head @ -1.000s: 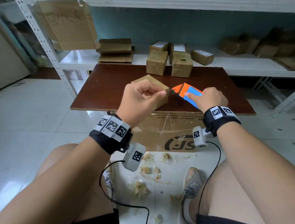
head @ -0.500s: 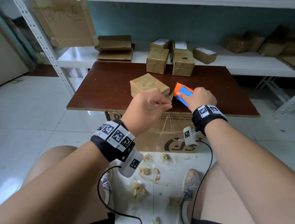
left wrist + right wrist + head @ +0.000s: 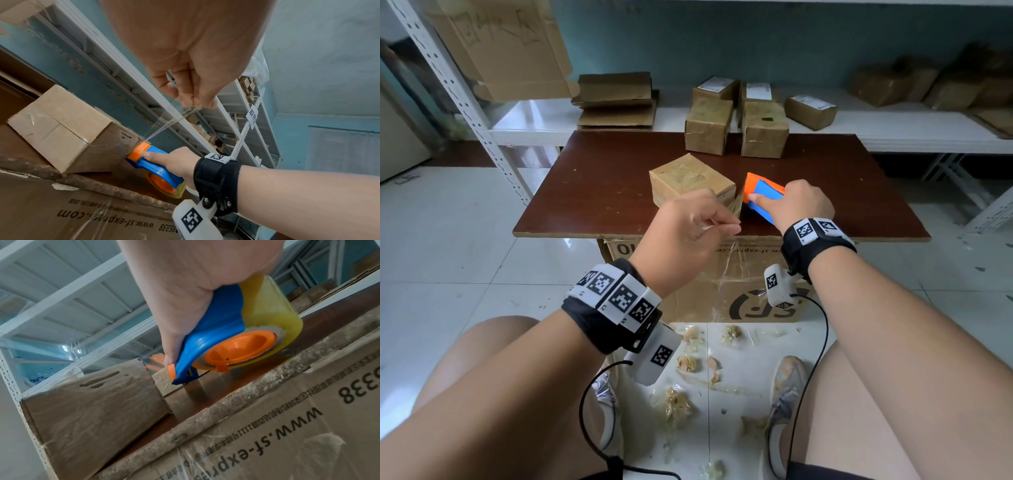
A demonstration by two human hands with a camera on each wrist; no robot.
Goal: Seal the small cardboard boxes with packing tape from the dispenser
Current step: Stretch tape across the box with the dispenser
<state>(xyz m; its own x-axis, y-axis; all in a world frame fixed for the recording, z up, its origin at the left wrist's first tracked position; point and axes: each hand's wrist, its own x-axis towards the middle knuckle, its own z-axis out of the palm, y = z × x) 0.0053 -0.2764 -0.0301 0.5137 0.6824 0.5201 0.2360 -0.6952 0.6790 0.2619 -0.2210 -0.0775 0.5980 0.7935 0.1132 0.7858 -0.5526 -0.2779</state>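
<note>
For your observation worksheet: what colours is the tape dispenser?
The tape dispenser is blue with orange parts, clearest in the right wrist view.

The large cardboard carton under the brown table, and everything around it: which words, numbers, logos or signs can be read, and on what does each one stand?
"www.sf-express.com", upside down: large brown cardboard carton under the brown wooden table.
"SF" logo, upside down: same carton, head view.
"338": same carton, right wrist view; a longer number, partly cut off.
Small Chinese line above the web address: too small to read.
White hanging tag on the white metal shelf: Chinese characters, partly cut off.
White labels on small boxes: blurred.
</note>
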